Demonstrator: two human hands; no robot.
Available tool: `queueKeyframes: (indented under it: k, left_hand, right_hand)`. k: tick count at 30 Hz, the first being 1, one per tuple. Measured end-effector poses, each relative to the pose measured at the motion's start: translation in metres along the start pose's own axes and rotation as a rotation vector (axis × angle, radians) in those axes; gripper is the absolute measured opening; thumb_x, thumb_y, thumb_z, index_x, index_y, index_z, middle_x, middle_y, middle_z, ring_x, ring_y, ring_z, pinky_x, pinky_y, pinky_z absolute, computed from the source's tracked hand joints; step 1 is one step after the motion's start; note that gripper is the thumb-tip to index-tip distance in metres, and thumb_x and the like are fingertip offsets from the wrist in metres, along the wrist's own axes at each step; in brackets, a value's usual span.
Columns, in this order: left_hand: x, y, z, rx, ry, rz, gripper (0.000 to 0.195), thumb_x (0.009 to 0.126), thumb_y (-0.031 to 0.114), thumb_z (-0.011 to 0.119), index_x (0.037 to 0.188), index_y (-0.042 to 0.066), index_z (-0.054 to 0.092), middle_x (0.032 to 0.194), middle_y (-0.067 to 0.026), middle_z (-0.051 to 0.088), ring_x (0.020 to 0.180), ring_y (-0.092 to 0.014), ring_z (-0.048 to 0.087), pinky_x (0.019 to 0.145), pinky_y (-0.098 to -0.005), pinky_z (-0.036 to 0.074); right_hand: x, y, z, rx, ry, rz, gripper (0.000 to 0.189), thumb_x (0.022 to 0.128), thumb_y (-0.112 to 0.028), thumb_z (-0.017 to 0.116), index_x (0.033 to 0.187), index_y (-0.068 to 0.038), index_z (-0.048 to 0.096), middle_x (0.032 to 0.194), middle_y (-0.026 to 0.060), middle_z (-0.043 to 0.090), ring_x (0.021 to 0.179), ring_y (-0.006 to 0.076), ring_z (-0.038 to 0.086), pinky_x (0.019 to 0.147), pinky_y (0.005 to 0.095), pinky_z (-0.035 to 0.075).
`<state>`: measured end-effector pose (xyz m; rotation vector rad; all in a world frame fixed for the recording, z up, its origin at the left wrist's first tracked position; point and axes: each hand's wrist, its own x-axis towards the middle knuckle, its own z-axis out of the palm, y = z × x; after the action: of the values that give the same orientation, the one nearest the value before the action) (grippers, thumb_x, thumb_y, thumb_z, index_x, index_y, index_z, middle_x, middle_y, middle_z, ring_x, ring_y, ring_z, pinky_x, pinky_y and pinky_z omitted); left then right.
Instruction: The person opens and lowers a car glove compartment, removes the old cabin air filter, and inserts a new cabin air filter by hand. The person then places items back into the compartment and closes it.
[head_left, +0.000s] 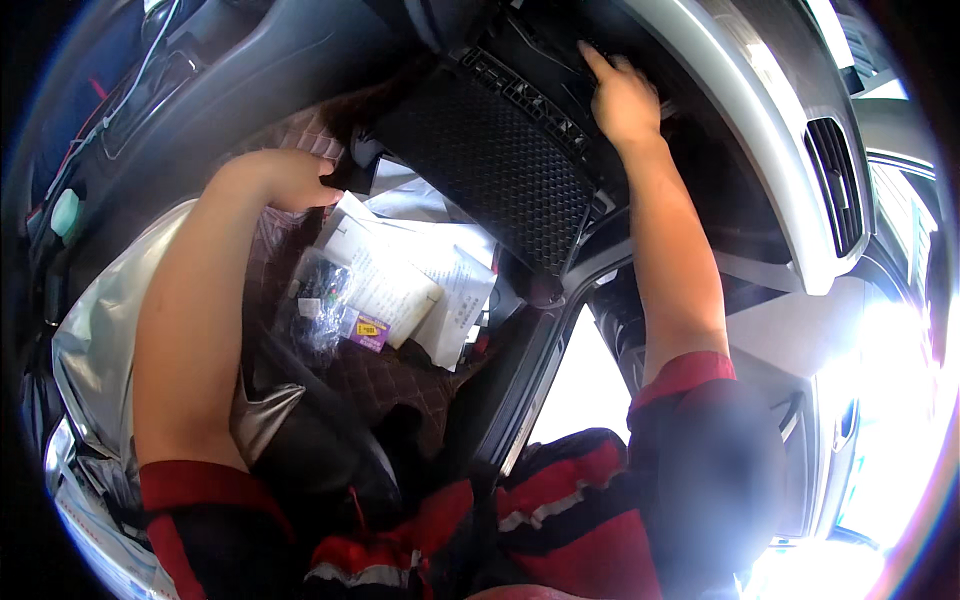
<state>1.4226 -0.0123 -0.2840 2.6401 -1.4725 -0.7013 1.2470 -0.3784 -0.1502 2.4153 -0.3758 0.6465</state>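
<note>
My left hand (300, 180) is low over the passenger footwell, its thumb tip by the corner of some loose printed papers (390, 277). A gap shows between the thumb and a finger; the other fingers are hard to see. A clear plastic bag (319, 300) with small items inside lies against the papers, beside a purple and yellow packet (366, 331). My right hand (624, 97) reaches into the dark recess under the dashboard, index finger extended and the others bent. Nothing shows in its grasp. A black honeycomb-textured panel (495, 157) slopes down between both hands.
A brown quilted floor mat (405, 382) covers the footwell. Silvery sheeting (112, 322) lies at the left, near a white cable (142, 75). The dashboard's silver trim (757, 112) and air vent (834, 187) curve above my right arm. The door sill (517, 397) runs beside my legs.
</note>
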Motion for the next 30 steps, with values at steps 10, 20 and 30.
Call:
queueKeyframes:
  k: [10,20,30]
  left_hand:
    - [0.001,0.001,-0.003,0.003,0.001,0.008,0.071,0.097,0.053,0.056,0.146,0.003,0.051,0.141,-0.0240,0.058,0.131,-0.038,0.057,0.109,-0.0428,0.045]
    - [0.003,-0.006,0.003,-0.014,0.017,0.033,0.068,0.097,0.052,0.057,0.144,0.003,0.052,0.138,-0.0250,0.061,0.128,-0.039,0.059,0.106,-0.0433,0.046]
    - [0.004,-0.004,0.003,-0.002,0.025,0.009,0.067,0.097,0.052,0.057,0.143,0.003,0.054,0.136,-0.0247,0.062,0.126,-0.039,0.060,0.105,-0.0443,0.047]
  right_hand:
    - [0.055,0.040,0.048,0.196,-0.050,0.223,0.050,0.100,-0.015,0.044,0.147,-0.028,0.054,0.140,0.0138,0.061,0.125,0.0357,0.060,0.105,0.0440,0.048]
    - [0.052,0.036,0.051,0.335,-0.028,0.187,0.045,0.102,-0.016,0.044,0.145,-0.021,0.057,0.136,0.0170,0.064,0.124,0.0354,0.061,0.105,0.0421,0.048]
    - [0.060,0.043,0.057,0.359,-0.032,0.169,0.044,0.101,-0.018,0.045,0.143,-0.020,0.058,0.135,0.0170,0.064,0.123,0.0356,0.062,0.105,0.0425,0.048]
